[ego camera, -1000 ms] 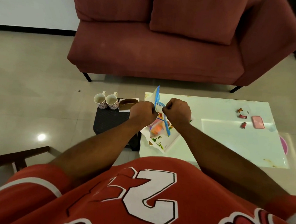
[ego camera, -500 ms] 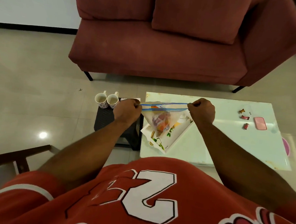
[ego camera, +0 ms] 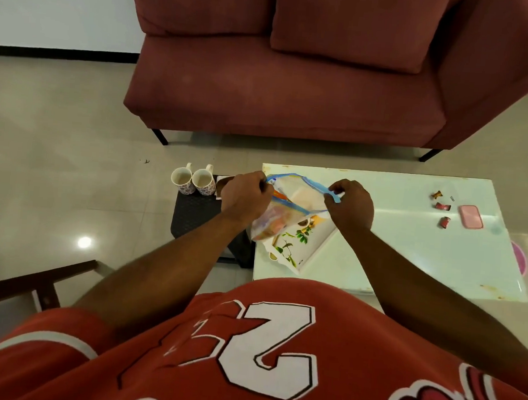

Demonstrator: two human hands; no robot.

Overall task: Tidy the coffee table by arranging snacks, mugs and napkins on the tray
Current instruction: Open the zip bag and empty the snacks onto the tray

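I hold a clear zip bag with a blue seal, orange snacks inside it, above the white floral tray at the coffee table's near left corner. My left hand grips the bag's left end and my right hand pinches its right end; the mouth gapes open between them. Two patterned mugs stand on a dark stool left of the table, with a brown item on a napkin partly hidden behind my left hand. Three small red snack wrappers lie at the table's far right.
A pink phone-like object lies beside the wrappers, and a pink round thing pokes out at the glass table's right edge. A red sofa stands beyond the table. A dark wooden chair frame is at my left.
The bag turned from upright with my fists together, to stretched flat and wide, and now its mouth is pulled open with my hands a little closer together.
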